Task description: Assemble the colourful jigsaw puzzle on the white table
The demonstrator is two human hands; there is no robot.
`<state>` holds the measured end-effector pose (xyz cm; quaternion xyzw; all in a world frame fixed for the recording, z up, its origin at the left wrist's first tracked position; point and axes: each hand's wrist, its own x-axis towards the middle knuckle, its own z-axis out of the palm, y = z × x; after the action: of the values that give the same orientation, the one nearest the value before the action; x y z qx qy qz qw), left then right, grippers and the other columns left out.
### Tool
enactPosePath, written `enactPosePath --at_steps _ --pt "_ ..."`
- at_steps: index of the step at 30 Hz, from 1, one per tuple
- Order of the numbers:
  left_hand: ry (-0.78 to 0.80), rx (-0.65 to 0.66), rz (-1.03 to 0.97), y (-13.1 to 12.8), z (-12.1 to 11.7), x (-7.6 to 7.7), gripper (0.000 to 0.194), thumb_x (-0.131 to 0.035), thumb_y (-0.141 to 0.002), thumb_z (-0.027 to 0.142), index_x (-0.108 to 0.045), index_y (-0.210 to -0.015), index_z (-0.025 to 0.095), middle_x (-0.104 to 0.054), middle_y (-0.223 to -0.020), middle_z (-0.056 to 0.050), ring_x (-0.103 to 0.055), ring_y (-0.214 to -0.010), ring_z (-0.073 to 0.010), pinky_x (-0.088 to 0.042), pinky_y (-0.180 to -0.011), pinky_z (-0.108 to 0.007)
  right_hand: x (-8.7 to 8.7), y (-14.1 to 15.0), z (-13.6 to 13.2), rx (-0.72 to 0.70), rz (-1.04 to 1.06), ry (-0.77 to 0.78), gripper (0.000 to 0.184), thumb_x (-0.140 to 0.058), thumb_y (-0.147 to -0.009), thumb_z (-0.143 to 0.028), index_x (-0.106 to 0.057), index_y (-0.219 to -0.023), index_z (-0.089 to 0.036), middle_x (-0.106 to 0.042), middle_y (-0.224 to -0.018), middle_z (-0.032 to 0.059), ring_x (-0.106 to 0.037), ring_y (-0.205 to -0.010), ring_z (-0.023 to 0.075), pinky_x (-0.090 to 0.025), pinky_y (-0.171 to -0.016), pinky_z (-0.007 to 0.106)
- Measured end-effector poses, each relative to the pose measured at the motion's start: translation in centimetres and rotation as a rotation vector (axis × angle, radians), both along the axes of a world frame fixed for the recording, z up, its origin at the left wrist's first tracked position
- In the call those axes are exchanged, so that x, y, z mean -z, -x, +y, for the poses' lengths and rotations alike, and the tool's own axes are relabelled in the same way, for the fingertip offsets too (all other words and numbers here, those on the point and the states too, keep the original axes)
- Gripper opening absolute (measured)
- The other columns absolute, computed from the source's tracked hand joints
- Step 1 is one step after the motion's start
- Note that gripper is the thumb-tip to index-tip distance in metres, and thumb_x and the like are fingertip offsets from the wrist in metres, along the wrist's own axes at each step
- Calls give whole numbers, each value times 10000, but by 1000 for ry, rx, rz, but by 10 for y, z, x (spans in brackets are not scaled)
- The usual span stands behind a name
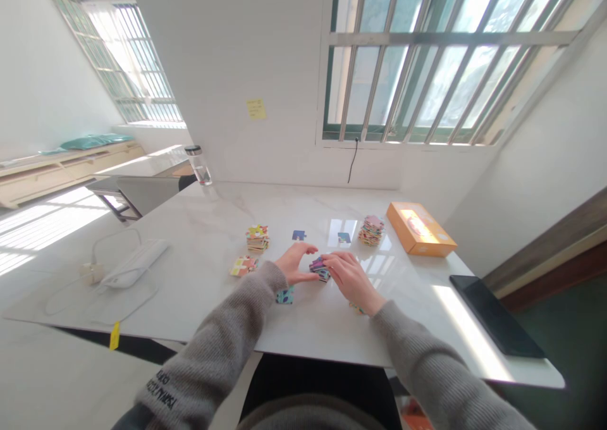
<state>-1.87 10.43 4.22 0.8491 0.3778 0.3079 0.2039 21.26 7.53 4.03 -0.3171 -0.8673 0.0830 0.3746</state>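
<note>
In the middle of the white table stands a small stack of puzzle pieces (320,274), purple and dark blue-green. My right hand (348,277) reaches over its right side, with the fingertips closed on a purple puzzle piece (317,264) at the top. My left hand (298,263) is just left of the stack, thumb and fingers spread apart around a gap. A teal puzzle piece (285,296) lies below that hand. Partly hidden under my right wrist is a yellowish puzzle piece (355,308). Beyond my hands lie a dark blue piece (298,234) and a blue-teal piece (344,238).
Taller puzzle stacks stand at left (257,238) and right (372,231), with pinkish pieces (243,265) near the left one. An orange box (420,229), black tablet (496,316), white power strip (135,264) with cables and glass bottle (199,165) are also on the table.
</note>
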Motion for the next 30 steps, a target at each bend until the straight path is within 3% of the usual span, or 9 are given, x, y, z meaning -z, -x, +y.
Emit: enactPosePath --at_steps 6,9,13,17,19,22,26,30 --pt "21 78 50 -2 9 14 492 -821 -720 385 -614 -1118 184 -634 -1094 -87 -586 -1046 -256 -485 -981 -446 6 -3 -2 -47 -63 2 280 -507 -892 -50 -621 -1068 -235 -672 -1229 84 -559 -1149 260 -463 -987 473" --pt "2 105 43 -1 10 16 456 -843 -700 353 -638 -1076 195 -614 -1192 -106 -549 -1164 -280 -425 -1069 -473 4 -4 -6 -68 -65 46 352 -523 -830 -24 -609 -1103 -230 -622 -1269 94 -522 -1199 258 -458 -1031 478" --pt "74 116 -11 -3 10 21 429 -846 -699 298 -633 -1059 202 -591 -1332 -122 -527 -1262 -292 -393 -1106 -472 7 -5 -6 -38 -29 121 251 -588 -874 -132 -600 -1103 -235 -547 -1340 123 -473 -1294 273 -443 -1070 493" --pt "152 109 -83 -8 12 30 316 -777 -773 301 -624 -1027 191 -680 -1145 -86 -628 -1095 -249 -480 -972 -401 19 -3 1 16 50 256 117 -563 -951 -269 -562 -1059 -222 -556 -1324 138 -500 -1296 261 -440 -1070 476" --pt "137 92 -101 -9 12 33 419 -803 -738 330 -619 -1086 188 -671 -1125 -88 -634 -1068 -252 -492 -938 -393 23 -3 6 50 108 340 120 -507 -983 -293 -550 -1064 -216 -611 -1235 121 -575 -1195 234 -471 -1019 435" --pt "113 27 -126 -7 10 35 681 -821 -718 391 -536 -1303 191 -618 -1246 -131 -617 -1115 -269 -485 -966 -419 22 -3 15 127 112 418 265 -493 -990 -340 -532 -1211 -198 -672 -1109 98 -627 -1050 222 -487 -952 408" --pt "161 -56 -46 1 10 35 593 -681 -853 454 -511 -1356 191 -674 -1175 -125 -622 -1112 -282 -462 -1003 -469 18 -2 28 145 -68 462 473 -542 -964 -384 -503 -1384 -171 -711 -1087 111 -620 -1057 261 -438 -994 446" --pt "126 -55 81 5 14 42 706 -795 -734 449 -536 -1348 216 -700 -1161 -100 -606 -1128 -306 -427 -1039 -495 19 1 37 122 -177 447 468 -614 -918 -403 -606 -1318 -161 -694 -1146 137 -613 -1079 273 -437 -981 415"
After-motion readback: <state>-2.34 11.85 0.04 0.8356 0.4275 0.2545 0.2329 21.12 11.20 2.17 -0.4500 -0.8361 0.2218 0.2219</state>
